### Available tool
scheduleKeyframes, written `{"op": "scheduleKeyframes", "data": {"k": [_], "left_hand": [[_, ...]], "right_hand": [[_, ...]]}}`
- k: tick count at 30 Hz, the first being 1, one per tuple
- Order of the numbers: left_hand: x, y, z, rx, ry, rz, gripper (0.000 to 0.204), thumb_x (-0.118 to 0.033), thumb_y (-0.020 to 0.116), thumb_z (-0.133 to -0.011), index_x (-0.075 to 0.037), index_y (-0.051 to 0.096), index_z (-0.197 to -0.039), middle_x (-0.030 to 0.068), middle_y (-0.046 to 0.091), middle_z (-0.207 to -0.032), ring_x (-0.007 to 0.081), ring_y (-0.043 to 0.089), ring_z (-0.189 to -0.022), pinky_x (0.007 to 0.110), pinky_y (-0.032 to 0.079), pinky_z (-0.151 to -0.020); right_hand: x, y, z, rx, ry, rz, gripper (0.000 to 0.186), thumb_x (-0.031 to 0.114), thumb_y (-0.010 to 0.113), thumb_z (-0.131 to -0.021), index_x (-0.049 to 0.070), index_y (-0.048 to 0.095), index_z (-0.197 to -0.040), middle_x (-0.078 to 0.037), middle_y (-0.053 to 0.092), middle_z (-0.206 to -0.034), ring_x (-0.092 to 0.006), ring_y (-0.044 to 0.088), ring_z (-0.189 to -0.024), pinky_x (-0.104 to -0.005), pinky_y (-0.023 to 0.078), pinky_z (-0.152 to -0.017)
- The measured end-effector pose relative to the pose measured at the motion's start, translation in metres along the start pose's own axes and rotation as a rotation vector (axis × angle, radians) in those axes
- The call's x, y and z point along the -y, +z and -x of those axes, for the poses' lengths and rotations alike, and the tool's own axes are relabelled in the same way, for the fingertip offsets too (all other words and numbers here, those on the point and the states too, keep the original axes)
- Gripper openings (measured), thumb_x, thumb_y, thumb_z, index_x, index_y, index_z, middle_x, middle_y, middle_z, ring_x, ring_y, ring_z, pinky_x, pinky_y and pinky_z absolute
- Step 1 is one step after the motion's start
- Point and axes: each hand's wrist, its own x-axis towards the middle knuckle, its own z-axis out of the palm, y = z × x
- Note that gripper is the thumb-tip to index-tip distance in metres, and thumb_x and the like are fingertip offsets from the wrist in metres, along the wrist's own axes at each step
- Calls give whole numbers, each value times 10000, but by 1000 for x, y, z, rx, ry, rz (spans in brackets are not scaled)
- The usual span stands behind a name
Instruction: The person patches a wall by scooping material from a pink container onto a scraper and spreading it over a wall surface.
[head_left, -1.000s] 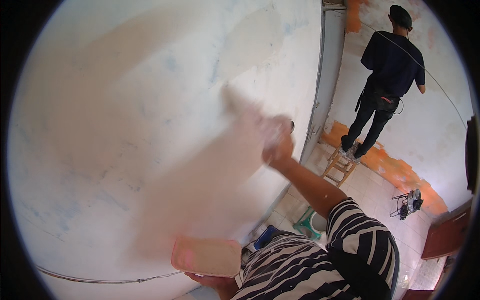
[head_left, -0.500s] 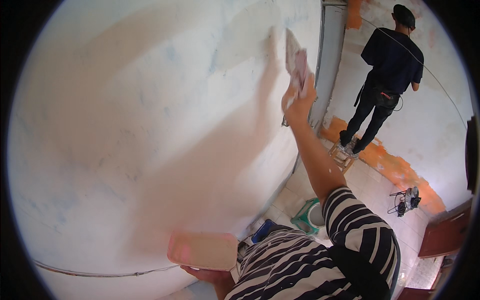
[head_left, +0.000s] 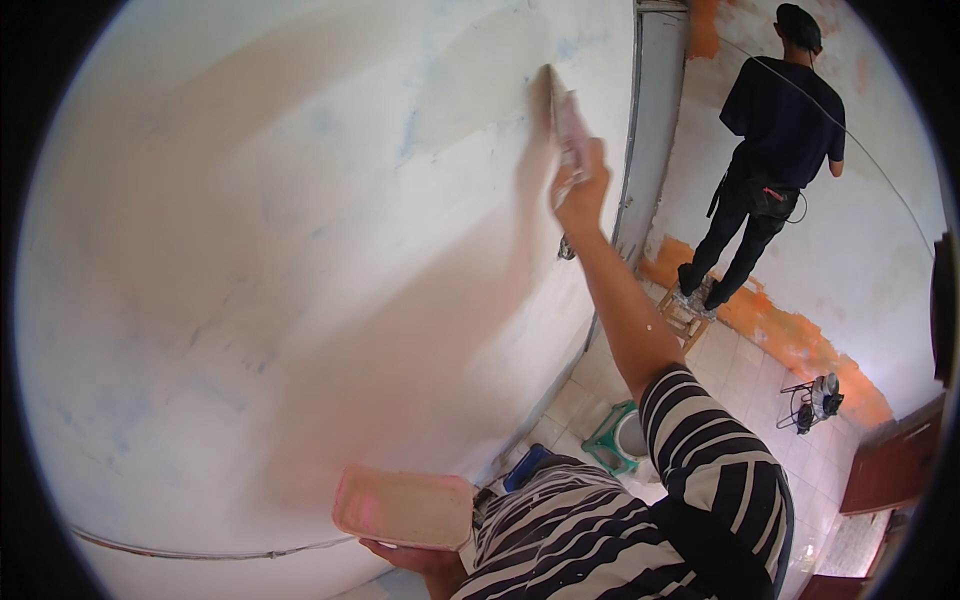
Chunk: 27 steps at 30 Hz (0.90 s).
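The scraper (head_left: pixel 568 120) is high on the wall (head_left: pixel 200 300), its far tip meeting its own shadow; to its right, near at hand, the wall ends at the edge of the grey door (head_left: pixel 655 120); to its left the wall runs broad and flat, with a cable (head_left: pixel 270 555) strung across low down; the tray (head_left: pixel 345 495) sits well below the scraper, close to the striped shirt (head_left: pixel 570 520).

The wall is whitish with faint blue smudges, a greyer patch (head_left: pixel 475 85) just left of the scraper; across the tiled floor (head_left: pixel 720 370) a co-worker (head_left: pixel 785 130) in dark clothes stands on a wooden stool (head_left: pixel 685 325), facing another wall with an orange band (head_left: pixel 790 325) along its foot; a bucket (head_left: pixel 632 437) rests on a green stool (head_left: pixel 603 445).

The scraper has a dark blade and a pinkish, blurred handle, around which the right hand (head_left: pixel 580 195) is closed; the left hand (head_left: pixel 415 557) has hold of the pink, rounded tray from beneath, most fingers hidden; pale paste coats its inside.
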Motion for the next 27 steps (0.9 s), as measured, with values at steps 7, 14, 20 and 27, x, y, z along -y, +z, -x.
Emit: {"op": "scheduleKeyframes", "data": {"k": [7,14,20,27], "left_hand": [[5,8,3,-57,-8,54,759,-716,355,-950,-143,456,-1438,82,528,-1395,321,540,-1249,495,483,-1009],[-3,10,-1,-26,-13,37,746,-720,371,-943,-138,477,-1398,70,554,-1336,303,562,-1197,485,493,-972],[-11,5,9,12,-1,59,758,-733,362,-939,-139,478,-1395,71,551,-1337,294,553,-1210,478,479,-994],[-34,-12,13,-105,53,86,761,-728,371,-937,-145,463,-1417,66,550,-1350,284,546,-1223,470,474,-1004]], "right_hand": [[40,11,58,315,-751,-116,411,-14,555,-746,55,622,-1146,-156,652,-1015,-350,593,-915,-500,494,-843],[15,32,33,-7,-304,166,258,51,552,-838,12,588,-1091,-154,519,-915,-264,564,-804,-347,470,-648],[92,25,114,373,-305,-307,240,274,528,-956,83,647,-1041,-90,643,-1075,-235,581,-951,-467,427,-925],[92,48,76,-51,-132,124,239,18,486,-865,-34,592,-1072,-103,512,-810,-214,523,-684,-319,416,-585]]}}
